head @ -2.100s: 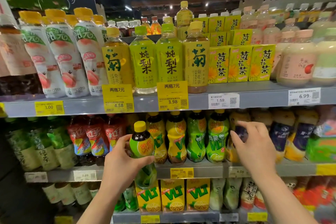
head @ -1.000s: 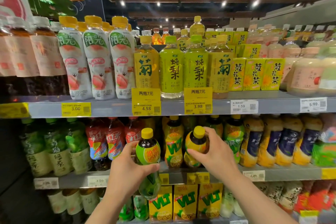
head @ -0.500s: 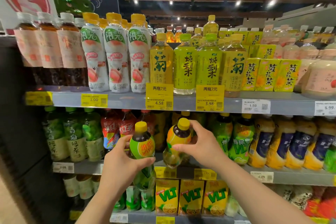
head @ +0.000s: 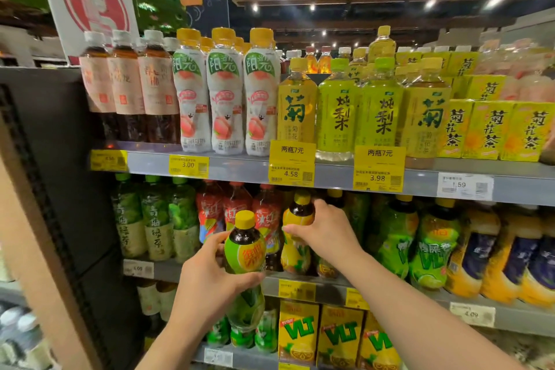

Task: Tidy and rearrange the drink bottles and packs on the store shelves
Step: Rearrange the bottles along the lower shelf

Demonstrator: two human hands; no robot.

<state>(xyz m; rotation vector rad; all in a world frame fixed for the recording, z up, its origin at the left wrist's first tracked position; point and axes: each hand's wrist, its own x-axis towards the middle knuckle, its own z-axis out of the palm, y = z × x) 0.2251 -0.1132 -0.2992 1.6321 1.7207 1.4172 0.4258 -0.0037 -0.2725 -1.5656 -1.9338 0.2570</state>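
Fingers (head: 288,230) of the right hand (head: 326,233) are wrapping the shoulder of the yellow bottle (head: 295,237), now easing it down into the middle shelf (head: 300,281) row. A second ago that bottle was out in front of the shelf and tilted; two seconds ago this hand was empty, reaching further right. So one bottle is being moved leftward in the row, landing just right of the red bottles (head: 237,213). Placement looks nearly done; release not yet.

Left hand (head: 210,282) is still gripping the green bottle (head: 244,252) around its middle, fingers curled round it, holding it in front of the shelf edge, below-left of the right fingers. Likely next in.

Counts, front row only:
- in hand: 2 bottles, one each
- left of the fingers: 3 red bottles, 3 pale green tea bottles (head: 154,219)
- right of the fingers: 2 lime bottles (head: 420,243), blurred orange-blue ones beyond, can't count
- below the fingers: 3 yellow packs (head: 339,336)
- above, top shelf: 3 white peach bottles (head: 225,99), 4 tall yellow-green bottles (head: 360,111), 3 yellow cartons (head: 492,129)
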